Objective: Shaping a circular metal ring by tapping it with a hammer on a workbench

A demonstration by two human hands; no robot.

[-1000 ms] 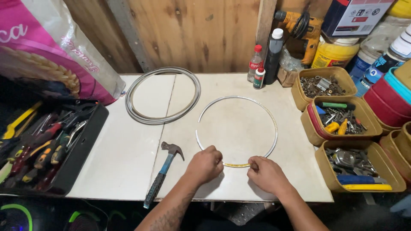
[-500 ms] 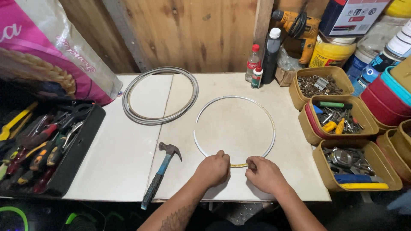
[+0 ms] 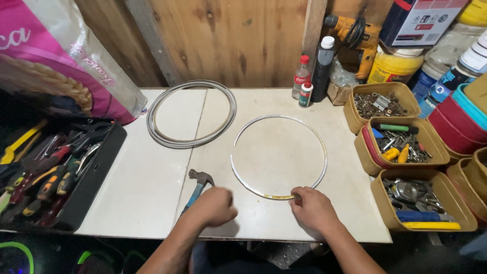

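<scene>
A thin silver hoop (image 3: 323, 152) lies flat on the white table (image 3: 147, 187). A short yellow piece (image 3: 278, 197) sits on its near edge. My right hand (image 3: 313, 209) pinches the hoop just right of that yellow piece. My left hand (image 3: 214, 205) is off the hoop and curled over the blue handle of a hammer (image 3: 199, 180), which lies on the table left of the hoop with its head pointing away from me. My hand and forearm hide most of the handle.
A stack of grey hoops (image 3: 157, 104) lies at the back left. A black tray of hand tools (image 3: 56, 177) and a pink sack (image 3: 56, 61) are on the left. Tubs of hardware (image 3: 406, 147) line the right. Bottles (image 3: 312, 76) and a drill (image 3: 355, 33) stand by the wooden wall.
My left hand left the hoop's near edge and moved left onto the hammer handle. My right hand stays on the hoop.
</scene>
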